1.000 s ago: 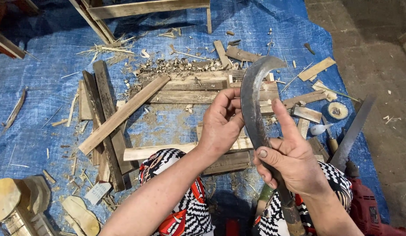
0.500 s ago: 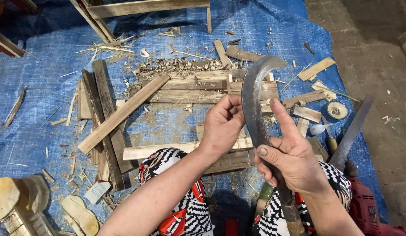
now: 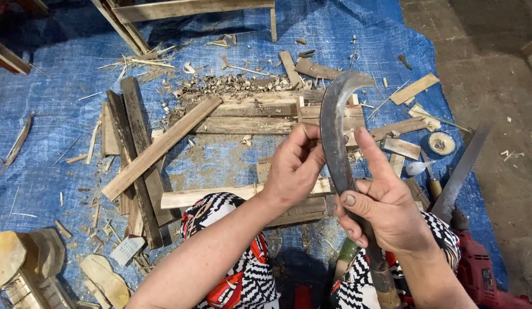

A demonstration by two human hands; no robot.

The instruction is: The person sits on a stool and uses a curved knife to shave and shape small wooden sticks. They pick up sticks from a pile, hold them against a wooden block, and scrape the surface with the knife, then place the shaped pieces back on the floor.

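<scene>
Right hand (image 3: 386, 209) clamped around the lower blade and neck of a curved sickle (image 3: 335, 131), wooden handle (image 3: 386, 280) pointing back toward the body. Left hand (image 3: 294, 166) pinched shut against the blade's left edge, just beside the right. Long axis running near to far, hooked tip curling rightward. Beyond: wooden planks (image 3: 260, 111), shavings (image 3: 231, 84), blue tarp (image 3: 60, 86).

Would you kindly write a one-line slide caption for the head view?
Right hand grips a curved sickle blade while left hand pinches its edge above wood scraps on a blue tarp.
</scene>
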